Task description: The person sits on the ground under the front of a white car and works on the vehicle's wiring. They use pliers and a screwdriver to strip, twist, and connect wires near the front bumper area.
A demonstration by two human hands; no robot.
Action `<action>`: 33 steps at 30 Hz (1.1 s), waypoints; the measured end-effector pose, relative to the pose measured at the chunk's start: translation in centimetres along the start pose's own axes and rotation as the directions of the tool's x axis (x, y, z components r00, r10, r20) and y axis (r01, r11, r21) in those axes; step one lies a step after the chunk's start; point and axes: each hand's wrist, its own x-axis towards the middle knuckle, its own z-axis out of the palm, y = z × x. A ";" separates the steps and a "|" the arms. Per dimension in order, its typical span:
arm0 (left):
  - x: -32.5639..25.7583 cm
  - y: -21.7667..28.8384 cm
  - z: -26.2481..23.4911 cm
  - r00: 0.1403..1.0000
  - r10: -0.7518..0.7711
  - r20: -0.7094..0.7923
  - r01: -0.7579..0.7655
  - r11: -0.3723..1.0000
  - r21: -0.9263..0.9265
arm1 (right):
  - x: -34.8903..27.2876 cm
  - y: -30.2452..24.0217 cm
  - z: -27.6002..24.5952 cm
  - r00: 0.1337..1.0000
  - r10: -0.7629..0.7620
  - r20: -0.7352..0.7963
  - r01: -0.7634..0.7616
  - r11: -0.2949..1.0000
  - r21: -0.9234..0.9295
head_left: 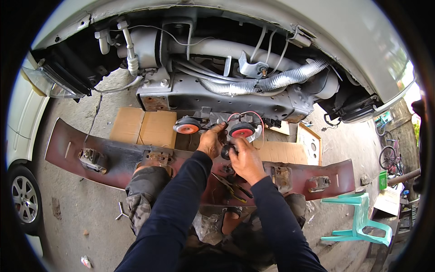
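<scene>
Yellow-handled tool [239,197] lies on the maroon panel [121,164]. Right hand [246,161]: grip pinching a black part [226,152]. Left hand [210,143]: fingers curled, grip state cannot be told. Orange-centred horn [187,128] and red-centred horn [242,133] sit just beyond, short of the grey crossmember [217,96].

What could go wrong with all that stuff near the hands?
The thin reddish wire loops close to the right hand, so it might snag. The red-faced disc could get knocked if a hand slipped. The pliers lie loose on the maroon panel and might slide or scratch it.
</scene>
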 end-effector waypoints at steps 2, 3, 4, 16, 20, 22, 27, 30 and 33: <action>-0.3 -0.9 0.6 0.997 0.066 -0.041 -0.068 0.996 -0.058 | -1.1 1.6 0.4 0.971 0.238 0.035 -0.238 0.971 -0.013; -0.6 -1.0 0.7 0.996 0.054 -0.070 -0.058 0.997 -0.043 | -1.5 2.1 0.6 0.949 0.306 0.077 -0.300 0.951 -0.079; -0.8 -1.1 0.7 0.994 0.049 -0.098 -0.051 0.998 -0.020 | -1.8 2.9 1.2 0.944 0.320 0.085 -0.311 0.945 -0.103; -2.5 0.4 1.6 0.958 0.103 -0.268 -0.043 0.974 0.222 | 5.0 9.0 12.9 0.775 0.629 -0.068 -0.308 0.470 0.827; -2.8 0.5 1.6 0.946 0.126 -0.300 -0.050 0.968 0.247 | 6.1 9.7 14.2 0.821 0.516 -0.245 -0.155 0.615 0.773; -3.0 0.3 1.8 0.948 0.158 -0.276 -0.094 0.968 0.232 | 6.0 9.6 14.0 0.834 0.459 -0.306 -0.098 0.670 0.736; -2.8 0.3 1.3 0.958 0.211 -0.193 -0.164 0.958 0.236 | 5.4 7.8 13.9 0.860 0.492 -0.134 -0.142 0.484 0.864; -2.6 0.2 1.3 0.960 0.214 -0.181 -0.177 0.964 0.200 | 5.1 7.1 13.7 0.894 0.389 -0.223 -0.096 0.652 0.752; -2.4 0.1 1.6 0.939 0.226 -0.259 -0.167 0.958 0.232 | 5.8 6.9 13.8 0.843 0.529 -0.096 -0.195 0.468 0.862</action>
